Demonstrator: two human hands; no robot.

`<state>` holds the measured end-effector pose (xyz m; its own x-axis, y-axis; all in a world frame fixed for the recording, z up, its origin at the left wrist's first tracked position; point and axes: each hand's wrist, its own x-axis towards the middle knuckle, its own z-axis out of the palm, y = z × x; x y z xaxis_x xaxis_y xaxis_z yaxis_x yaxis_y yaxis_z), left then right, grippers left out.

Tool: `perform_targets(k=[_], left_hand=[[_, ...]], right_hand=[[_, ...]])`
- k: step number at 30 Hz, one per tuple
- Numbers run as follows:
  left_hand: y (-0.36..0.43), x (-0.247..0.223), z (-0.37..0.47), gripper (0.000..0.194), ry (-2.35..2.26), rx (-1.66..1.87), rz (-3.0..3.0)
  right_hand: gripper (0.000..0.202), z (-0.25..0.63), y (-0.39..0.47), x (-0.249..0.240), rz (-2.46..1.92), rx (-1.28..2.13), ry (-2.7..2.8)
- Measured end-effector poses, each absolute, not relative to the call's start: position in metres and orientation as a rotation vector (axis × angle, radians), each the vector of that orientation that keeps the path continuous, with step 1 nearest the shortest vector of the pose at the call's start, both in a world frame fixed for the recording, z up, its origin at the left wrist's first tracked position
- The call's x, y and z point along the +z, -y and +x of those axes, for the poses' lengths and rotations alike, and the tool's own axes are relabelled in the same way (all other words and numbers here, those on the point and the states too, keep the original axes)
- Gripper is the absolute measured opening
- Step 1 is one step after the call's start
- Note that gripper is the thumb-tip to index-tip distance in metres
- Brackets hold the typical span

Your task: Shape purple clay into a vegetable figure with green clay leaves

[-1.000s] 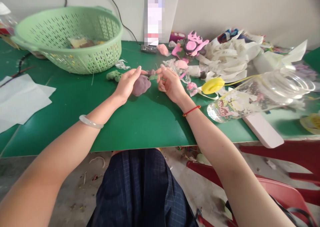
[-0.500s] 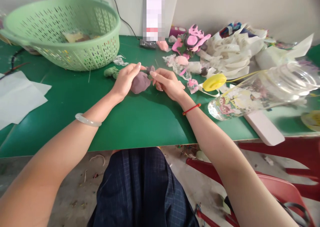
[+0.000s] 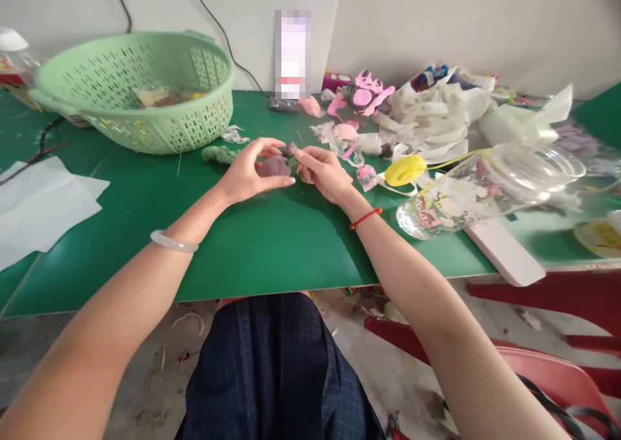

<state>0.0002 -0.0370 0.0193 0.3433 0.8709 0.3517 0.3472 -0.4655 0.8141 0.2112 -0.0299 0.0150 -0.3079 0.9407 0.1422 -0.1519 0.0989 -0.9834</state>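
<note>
A lump of purple modelling clay (image 3: 274, 166) is in my left hand (image 3: 248, 173), whose thumb and fingers curve around it. The thumb lies along the near side of the lump. My right hand (image 3: 321, 171), closed in a pinch, has a small dark purple piece of clay (image 3: 290, 149) at its fingertips, just beside the lump. Whether that piece is joined to the lump I cannot tell. A green clay piece (image 3: 218, 154) lies left of my left hand. Close to my right hand sits a small pink wrapped bundle (image 3: 367, 177).
A green basket (image 3: 160, 126) stands at the back left, white paper (image 3: 53, 200) in front of it. A phone (image 3: 292, 55) leans on the wall. Pink clay shapes (image 3: 365, 97), white strips (image 3: 436, 116), yellow tape (image 3: 405, 169), a clear bottle (image 3: 466, 187) and a pale slab (image 3: 507, 253) occupy the right.
My left thumb has moved from the top of the lump down to its near side, opening the grip wider. The right hand keeps its pinch. The whole view has shifted slightly upward.
</note>
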Motion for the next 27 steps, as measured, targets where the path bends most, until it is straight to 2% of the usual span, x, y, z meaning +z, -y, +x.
perform_targets(k=[3,9,22,27], left_hand=[[0.040,0.019,0.001,0.093,-1.045,1.021,2.156],[0.044,0.021,0.002,0.072,-1.102,1.007,2.223],[0.047,0.030,0.004,0.070,-1.198,1.137,2.261],[0.046,0.026,0.006,0.076,-1.209,1.105,2.178]], right_hand=[[0.060,0.211,0.031,0.016,-0.866,1.403,1.371],[0.057,0.209,0.030,0.015,-0.862,1.431,1.336],[0.054,0.211,0.031,0.016,-0.814,1.473,1.320],[0.050,0.211,0.031,0.016,-0.846,1.435,1.339]])
